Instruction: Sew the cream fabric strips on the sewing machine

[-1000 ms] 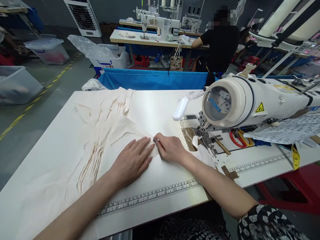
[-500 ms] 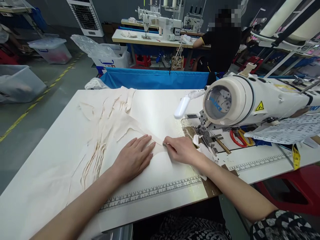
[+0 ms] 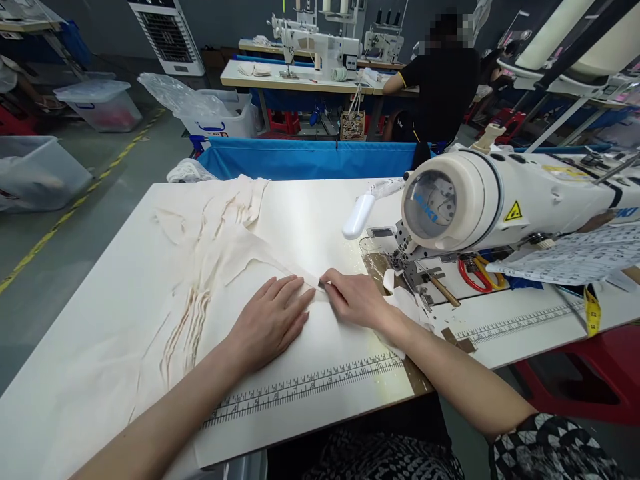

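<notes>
Cream fabric (image 3: 250, 257) lies in loose, layered folds over the left and middle of the white table (image 3: 310, 213). My left hand (image 3: 273, 317) rests flat on it, palm down, fingers stretched out toward the right. Just beside those fingertips, my right hand (image 3: 355, 297) is closed in a pinch at the fabric's edge. A small dark, metal-looking piece (image 3: 321, 283) pokes out from between its thumb and forefinger; the rest is hidden, so its kind cannot be made out. White cloth scraps (image 3: 407, 303) lie by my right wrist.
A white sewing machine (image 3: 465, 197) stands on the right, with red-handled scissors (image 3: 473, 277) under its arm. A printed ruler (image 3: 305, 387) runs along the table's front. Beyond the blue cloth trough (image 3: 310, 158), a person in black (image 3: 445, 87) sits at another machine.
My right hand has shifted slightly left along the fabric edge, pinch still closed. My left hand stays flat in nearly the same place. The whole view has moved a little.
</notes>
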Motion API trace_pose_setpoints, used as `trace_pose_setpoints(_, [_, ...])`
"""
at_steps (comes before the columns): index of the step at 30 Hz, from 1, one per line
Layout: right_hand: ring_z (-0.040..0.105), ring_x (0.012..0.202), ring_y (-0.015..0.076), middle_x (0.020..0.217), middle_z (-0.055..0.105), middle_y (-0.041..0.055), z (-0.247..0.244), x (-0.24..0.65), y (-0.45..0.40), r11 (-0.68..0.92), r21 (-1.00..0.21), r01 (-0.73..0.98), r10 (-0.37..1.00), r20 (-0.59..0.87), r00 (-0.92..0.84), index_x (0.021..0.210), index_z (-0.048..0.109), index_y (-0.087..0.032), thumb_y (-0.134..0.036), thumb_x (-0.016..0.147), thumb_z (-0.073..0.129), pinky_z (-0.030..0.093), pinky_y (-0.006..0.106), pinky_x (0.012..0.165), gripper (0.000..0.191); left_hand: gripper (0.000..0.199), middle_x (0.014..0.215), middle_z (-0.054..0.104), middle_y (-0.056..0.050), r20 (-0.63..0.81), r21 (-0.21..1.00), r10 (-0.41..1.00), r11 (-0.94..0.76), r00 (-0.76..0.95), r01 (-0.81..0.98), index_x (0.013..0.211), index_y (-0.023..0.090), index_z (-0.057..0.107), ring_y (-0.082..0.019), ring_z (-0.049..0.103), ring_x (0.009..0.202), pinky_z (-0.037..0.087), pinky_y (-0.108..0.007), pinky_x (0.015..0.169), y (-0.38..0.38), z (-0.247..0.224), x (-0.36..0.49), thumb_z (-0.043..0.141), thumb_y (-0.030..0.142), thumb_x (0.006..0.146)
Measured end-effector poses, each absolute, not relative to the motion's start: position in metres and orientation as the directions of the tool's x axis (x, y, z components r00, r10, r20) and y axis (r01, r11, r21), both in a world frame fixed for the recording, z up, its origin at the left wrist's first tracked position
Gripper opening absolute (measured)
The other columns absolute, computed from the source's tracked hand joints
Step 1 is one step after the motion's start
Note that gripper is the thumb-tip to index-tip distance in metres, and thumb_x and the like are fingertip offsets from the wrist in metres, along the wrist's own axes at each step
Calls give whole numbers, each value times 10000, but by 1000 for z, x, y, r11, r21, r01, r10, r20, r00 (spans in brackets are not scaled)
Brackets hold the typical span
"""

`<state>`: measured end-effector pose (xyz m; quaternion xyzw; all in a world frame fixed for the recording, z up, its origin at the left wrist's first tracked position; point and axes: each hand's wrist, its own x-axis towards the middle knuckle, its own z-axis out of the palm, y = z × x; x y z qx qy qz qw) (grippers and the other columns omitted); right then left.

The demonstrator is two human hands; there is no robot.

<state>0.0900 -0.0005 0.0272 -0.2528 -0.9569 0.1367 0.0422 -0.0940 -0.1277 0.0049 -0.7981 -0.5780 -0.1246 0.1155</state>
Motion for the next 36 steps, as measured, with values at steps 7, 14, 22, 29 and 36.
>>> trace_pose_setpoints(7, [652, 682, 200, 834, 745, 28, 25, 88, 0, 845, -302, 441, 472, 35, -881, 1108, 543, -194, -222, 1032, 353, 300, 290, 564, 206, 385, 1320, 557, -159, 335, -15, 893, -314, 301, 949, 1333, 165, 546, -313, 501, 1259, 456, -482, 1030, -128, 4, -94, 372, 312, 1024])
trace_pose_setpoints(14, [633, 638, 199, 797, 737, 37, 28, 87, -3, 851, -288, 439, 465, 26, -885, 1078, 557, -184, -209, 1020, 365, 287, 291, 542, 203, 382, 1292, 567, -187, 353, -41, 879, -329, 322, 943, 1298, 129, 580, -337, 517, 1221, 499, -493, 976, -127, 5, -94, 391, 301, 1014])
trace_pose_setpoints(22, [582, 610, 182, 772, 711, 29, 35, 90, -2, 875, -241, 420, 427, -25, -904, 997, 549, -188, -180, 970, 407, 232, 295, 518, 145, 385, 1308, 574, -166, 354, -8, 886, -317, 300, 948, 1317, 160, 573, -327, 513, 1250, 501, -497, 993, -128, 3, -96, 388, 311, 1015])
trace_pose_setpoints(29, [535, 569, 167, 705, 675, 14, 47, 117, 5, 883, -213, 418, 409, -86, -908, 934, 534, -201, -121, 942, 391, 204, 298, 518, 164, 398, 1346, 576, -136, 305, -9, 914, -280, 269, 960, 1326, 197, 563, -311, 506, 1289, 475, -491, 1023, -129, 4, -99, 343, 346, 1030])
trace_pose_setpoints(36, [557, 559, 195, 722, 690, 49, 44, 77, 0, 895, -210, 394, 386, -77, -919, 980, 519, -186, -161, 947, 461, 204, 306, 503, 71, 394, 1363, 596, -119, 394, -68, 872, -286, 289, 956, 1327, 133, 556, -262, 505, 1313, 393, -463, 1120, -130, 6, -100, 342, 289, 1035])
